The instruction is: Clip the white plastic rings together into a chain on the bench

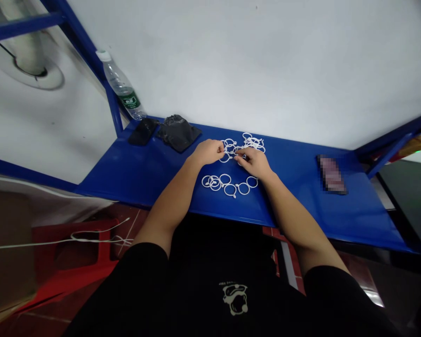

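Several thin white rings [225, 161], each with a small round knob, lie bunched on the blue tabletop between my hands. My left hand [209, 152] is closed, its curled fingertips at the edge of a ring on the left of this bunch. From the other side, my right hand [254, 162] has its thumb and fingers bent in around a ring, partly hiding it. Behind the right hand sits a denser heap of the same rings [253, 142]. Nearer my body, a loose row of rings [230, 189] lies between my forearms, some overlapping at its left end.
A clear plastic bottle [121, 86] with a green label leans at the back left corner. Beside it are a black phone-like slab [143, 131] and a dark drawstring pouch [179, 133]. A pixelated flat object [331, 174] lies right. Blue frame bars [386, 152] bound the tabletop.
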Action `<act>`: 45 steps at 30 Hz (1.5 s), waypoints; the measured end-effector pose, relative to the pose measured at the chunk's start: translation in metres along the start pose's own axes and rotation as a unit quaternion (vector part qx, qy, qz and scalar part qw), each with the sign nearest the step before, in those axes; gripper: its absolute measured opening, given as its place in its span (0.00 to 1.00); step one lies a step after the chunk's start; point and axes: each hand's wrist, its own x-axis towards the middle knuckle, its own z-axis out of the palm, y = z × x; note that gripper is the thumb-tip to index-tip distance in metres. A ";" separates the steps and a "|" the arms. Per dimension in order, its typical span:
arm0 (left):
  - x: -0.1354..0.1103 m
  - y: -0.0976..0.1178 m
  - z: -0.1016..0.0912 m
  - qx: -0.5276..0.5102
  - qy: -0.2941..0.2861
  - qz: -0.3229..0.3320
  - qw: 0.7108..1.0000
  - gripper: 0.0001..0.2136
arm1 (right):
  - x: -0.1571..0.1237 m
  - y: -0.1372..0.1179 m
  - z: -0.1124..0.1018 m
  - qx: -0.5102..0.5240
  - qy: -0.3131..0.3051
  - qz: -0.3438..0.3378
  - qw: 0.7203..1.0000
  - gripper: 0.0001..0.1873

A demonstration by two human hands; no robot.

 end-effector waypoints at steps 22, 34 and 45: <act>-0.003 0.034 0.016 0.012 -0.006 0.080 0.997 0.13 | -0.002 -0.002 -0.005 0.018 0.034 -0.020 0.999 0.20; -0.002 0.033 0.019 0.035 -0.040 0.091 0.994 0.13 | -0.003 0.000 -0.005 0.028 0.040 -0.046 0.998 0.21; -0.002 0.035 0.027 0.032 -0.070 0.105 0.991 0.14 | -0.002 0.005 -0.005 0.015 0.034 -0.025 0.999 0.16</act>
